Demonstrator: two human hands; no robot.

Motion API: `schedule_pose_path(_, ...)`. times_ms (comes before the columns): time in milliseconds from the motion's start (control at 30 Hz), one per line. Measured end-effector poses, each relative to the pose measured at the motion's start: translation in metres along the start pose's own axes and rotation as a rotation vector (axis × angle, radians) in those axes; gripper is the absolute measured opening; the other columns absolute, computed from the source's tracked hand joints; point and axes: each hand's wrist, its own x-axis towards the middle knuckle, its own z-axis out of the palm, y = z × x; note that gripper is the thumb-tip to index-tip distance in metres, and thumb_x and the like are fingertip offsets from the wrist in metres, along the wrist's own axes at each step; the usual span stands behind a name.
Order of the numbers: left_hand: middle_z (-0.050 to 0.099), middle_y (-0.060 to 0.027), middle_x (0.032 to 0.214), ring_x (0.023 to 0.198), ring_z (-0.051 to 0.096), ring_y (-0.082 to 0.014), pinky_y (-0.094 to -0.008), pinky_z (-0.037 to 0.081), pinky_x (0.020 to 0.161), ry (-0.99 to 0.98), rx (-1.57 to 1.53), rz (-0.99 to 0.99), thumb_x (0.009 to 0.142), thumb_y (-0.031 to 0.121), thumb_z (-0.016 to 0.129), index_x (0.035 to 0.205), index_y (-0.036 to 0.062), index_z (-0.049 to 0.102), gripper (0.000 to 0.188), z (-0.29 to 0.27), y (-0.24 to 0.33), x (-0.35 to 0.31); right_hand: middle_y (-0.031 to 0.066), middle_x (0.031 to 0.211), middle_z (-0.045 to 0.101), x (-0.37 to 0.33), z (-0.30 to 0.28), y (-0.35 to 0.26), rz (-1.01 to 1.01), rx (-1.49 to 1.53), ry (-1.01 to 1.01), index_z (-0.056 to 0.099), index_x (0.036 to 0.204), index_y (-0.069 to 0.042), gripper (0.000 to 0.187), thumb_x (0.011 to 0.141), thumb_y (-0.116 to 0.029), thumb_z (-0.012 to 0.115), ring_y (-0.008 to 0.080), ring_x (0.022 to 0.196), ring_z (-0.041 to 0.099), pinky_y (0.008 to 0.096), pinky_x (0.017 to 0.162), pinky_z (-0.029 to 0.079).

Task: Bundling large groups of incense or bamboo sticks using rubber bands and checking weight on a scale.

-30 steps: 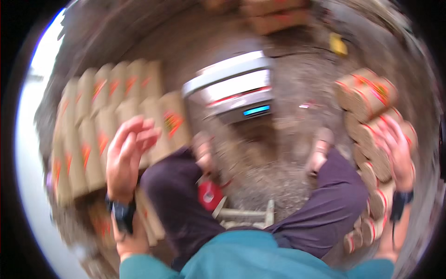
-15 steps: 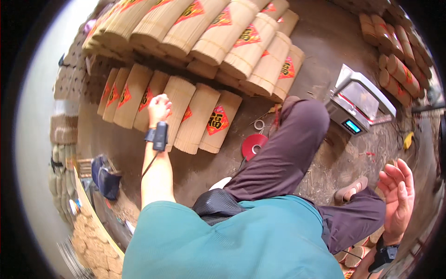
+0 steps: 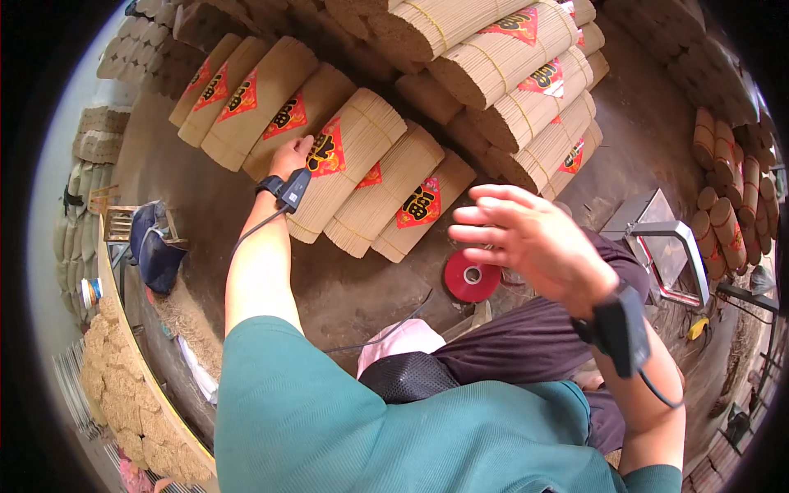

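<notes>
Bundles of thin tan sticks, bound with yellow ties and bearing red diamond labels, lie in a row before me. At the left end of one bundle (image 3: 362,140), my left hand (image 3: 289,158) is closed, its fingertips by the corner of the red label (image 3: 326,154). Whether it pinches the label or only touches the bundle is hidden. My right hand (image 3: 534,242) is raised, open and holding nothing, with fingers stretched toward the left. Below its fingertips, a red tape roll (image 3: 472,277) lies on the floor.
A higher stack of labelled bundles (image 3: 509,78) stands beyond the row. On the right are a metal platform scale (image 3: 670,255), a yellow object (image 3: 698,329) and more stacked bundles (image 3: 727,222). A dark blue bag (image 3: 156,246) hangs at left, near a curved board edge (image 3: 156,378).
My right hand has come up from the lower right to the middle, over my leg. My left hand stays at the row, now beside a fully showing label. The view has shifted.
</notes>
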Motion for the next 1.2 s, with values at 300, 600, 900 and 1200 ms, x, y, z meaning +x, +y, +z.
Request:
schedule_pose_path(300,0.063,-0.027,0.106,0.105,0.06,-0.0337,-0.0366,0.045,0.088,-0.322,-0.011,-0.118,0.089,0.063,0.043,0.108,-0.0058,0.061,0.073,-0.004,0.023,0.013,0.0171,0.142,0.035,0.137,-0.008,0.072,0.224,-0.021,-0.024,0.021,0.144,0.0,0.084,0.081,-0.029,0.07,0.0298,0.131,0.037,0.0472,0.105,0.032)
schedule_pose_path(600,0.065,-0.0229,0.104,0.101,0.063,-0.0335,-0.04,0.048,0.086,-0.12,0.072,0.125,0.085,0.057,0.057,0.115,-0.0016,0.06,0.066,-0.007,0.063,-0.06,0.0214,0.152,0.014,0.204,0.0,0.13,0.266,0.089,-0.091,0.005,0.148,-0.004,0.111,0.073,-0.04,0.079,0.0353,0.142,0.012,0.057,0.112,0.011)
schedule_pose_path(900,0.056,-0.0143,0.124,0.114,0.052,-0.0203,-0.0338,0.04,0.098,-0.713,-0.535,-0.043,0.083,0.054,0.065,0.135,-0.0046,0.042,0.082,0.002,0.049,-0.053,0.0154,0.154,0.011,0.211,0.017,0.125,0.242,0.253,-0.082,-0.004,0.148,-0.021,0.121,0.066,-0.052,0.08,0.0379,0.142,0.007,0.0581,0.111,0.004)
schedule_pose_path(1200,0.055,-0.0133,0.125,0.11,0.054,-0.0188,-0.032,0.043,0.096,-0.578,-0.71,0.106,0.086,0.028,0.068,0.135,-0.0042,0.042,0.064,-0.102,0.143,-0.114,0.0085,0.149,0.031,0.151,0.01,0.063,-0.037,0.291,-0.402,0.022,0.147,-0.017,0.091,0.079,-0.058,0.066,0.0273,0.137,0.027,0.051,0.11,0.022)
